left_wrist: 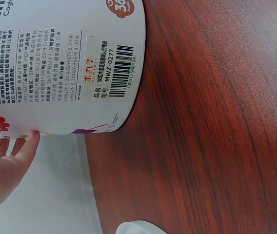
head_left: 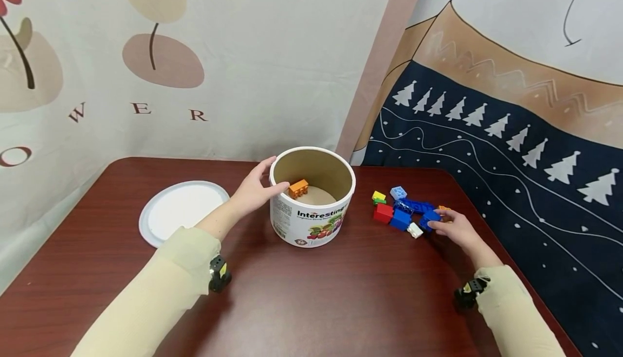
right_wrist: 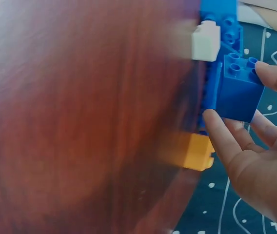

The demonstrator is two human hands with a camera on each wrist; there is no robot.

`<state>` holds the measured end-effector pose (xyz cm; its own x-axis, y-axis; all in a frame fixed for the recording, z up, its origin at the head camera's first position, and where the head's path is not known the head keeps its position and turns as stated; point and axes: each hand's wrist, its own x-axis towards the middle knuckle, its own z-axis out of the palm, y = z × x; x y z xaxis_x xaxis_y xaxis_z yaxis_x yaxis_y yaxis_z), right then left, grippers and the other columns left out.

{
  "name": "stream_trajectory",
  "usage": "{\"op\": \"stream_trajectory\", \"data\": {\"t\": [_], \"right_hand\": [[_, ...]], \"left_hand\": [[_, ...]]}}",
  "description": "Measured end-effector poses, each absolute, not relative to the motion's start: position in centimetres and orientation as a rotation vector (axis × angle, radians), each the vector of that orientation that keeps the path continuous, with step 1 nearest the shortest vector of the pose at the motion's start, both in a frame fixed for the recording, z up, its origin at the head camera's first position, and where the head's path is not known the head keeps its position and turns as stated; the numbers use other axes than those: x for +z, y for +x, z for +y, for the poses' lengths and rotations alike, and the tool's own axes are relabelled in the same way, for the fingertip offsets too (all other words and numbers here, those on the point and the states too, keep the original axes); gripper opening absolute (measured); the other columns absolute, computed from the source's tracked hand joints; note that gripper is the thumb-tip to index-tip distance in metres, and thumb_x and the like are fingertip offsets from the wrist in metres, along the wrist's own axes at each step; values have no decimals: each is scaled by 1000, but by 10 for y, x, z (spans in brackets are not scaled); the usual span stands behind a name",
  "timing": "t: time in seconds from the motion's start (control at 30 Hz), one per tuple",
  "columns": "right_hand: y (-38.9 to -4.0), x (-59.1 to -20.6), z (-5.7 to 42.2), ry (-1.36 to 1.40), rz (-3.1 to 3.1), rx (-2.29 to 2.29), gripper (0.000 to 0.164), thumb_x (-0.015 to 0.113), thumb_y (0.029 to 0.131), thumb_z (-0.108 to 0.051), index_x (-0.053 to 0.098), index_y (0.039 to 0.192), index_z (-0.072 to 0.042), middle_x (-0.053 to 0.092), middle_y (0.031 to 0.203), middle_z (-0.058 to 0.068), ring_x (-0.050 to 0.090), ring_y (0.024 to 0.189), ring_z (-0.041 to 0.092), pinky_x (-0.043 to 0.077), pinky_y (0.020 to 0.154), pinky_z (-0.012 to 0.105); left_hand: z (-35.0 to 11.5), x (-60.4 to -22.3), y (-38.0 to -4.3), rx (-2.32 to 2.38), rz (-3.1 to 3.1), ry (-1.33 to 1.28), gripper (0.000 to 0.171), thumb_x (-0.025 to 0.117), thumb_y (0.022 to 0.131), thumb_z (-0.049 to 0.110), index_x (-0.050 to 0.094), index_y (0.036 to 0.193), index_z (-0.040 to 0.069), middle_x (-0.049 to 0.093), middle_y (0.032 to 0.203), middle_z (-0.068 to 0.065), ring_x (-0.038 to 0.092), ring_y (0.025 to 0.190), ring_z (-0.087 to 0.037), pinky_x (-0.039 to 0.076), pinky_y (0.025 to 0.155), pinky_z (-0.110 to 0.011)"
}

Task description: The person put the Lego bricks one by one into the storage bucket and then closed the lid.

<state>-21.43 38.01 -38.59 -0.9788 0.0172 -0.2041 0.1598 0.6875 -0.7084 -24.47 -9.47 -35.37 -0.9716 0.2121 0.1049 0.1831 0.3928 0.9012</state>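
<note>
My left hand (head_left: 253, 188) grips the left side of a white bucket (head_left: 311, 232), its thumb at the rim and its fingers (left_wrist: 27, 148) against the outer wall. Inside the bucket lies an orange toy brick (head_left: 298, 189). To the right, my right hand (head_left: 458, 230) holds a blue toy brick (right_wrist: 241, 92) between thumb and fingers at the edge of a brick pile. That pile has a red brick (head_left: 383, 213), another blue brick (head_left: 401, 219), a white brick (right_wrist: 207, 41), a light blue brick (head_left: 398, 192) and a yellow brick (head_left: 378, 196). An orange-yellow brick (right_wrist: 199, 152) lies close to the right hand.
A round white lid (head_left: 182, 208) lies on the brown table (head_left: 311, 303), left of the bucket and beside the left forearm. Printed cloth (head_left: 272, 65) hangs behind the table. Dark blue patterned cloth (head_left: 516, 184) runs along the table's right edge.
</note>
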Motion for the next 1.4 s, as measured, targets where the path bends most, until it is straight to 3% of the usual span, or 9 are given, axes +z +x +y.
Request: {"op": "stream_trajectory", "data": {"t": [0.2, 0.4, 0.87, 1.4], "right_hand": [[-219, -370, 369, 94, 2716, -1234, 63, 54, 94, -31, 32, 137, 9, 44, 126, 31, 61, 105, 31, 48, 95, 43], [-225, -350, 350, 32, 2736, -1238, 62, 50, 96, -33, 31, 139, 7, 42, 131, 32, 54, 114, 43, 45, 98, 48], [-247, -306, 293, -112, 2741, -1249, 59, 53, 94, -37, 38, 139, -3, 47, 128, 24, 55, 116, 38, 43, 101, 47], [-261, -274, 220, -318, 2677, -1362, 47, 57, 93, -23, 45, 135, -5, 53, 121, 21, 55, 109, 31, 45, 101, 44]], "left_hand": [[-95, -353, -245, 1672, 2606, 363, 78, 67, 86, 26, 23, 148, 7, 38, 145, -15, 40, 131, -32, 36, 107, -48], [-96, -355, -245, 1668, 2606, 362, 78, 66, 86, 26, 22, 148, 7, 38, 145, -16, 39, 131, -33, 36, 107, -49], [-96, -355, -245, 1662, 2606, 365, 78, 66, 87, 25, 22, 148, 7, 38, 144, -17, 39, 132, -34, 37, 106, -49], [-95, -354, -245, 1663, 2599, 356, 78, 66, 86, 25, 22, 148, 7, 37, 144, -17, 39, 132, -34, 38, 105, -49]]}}
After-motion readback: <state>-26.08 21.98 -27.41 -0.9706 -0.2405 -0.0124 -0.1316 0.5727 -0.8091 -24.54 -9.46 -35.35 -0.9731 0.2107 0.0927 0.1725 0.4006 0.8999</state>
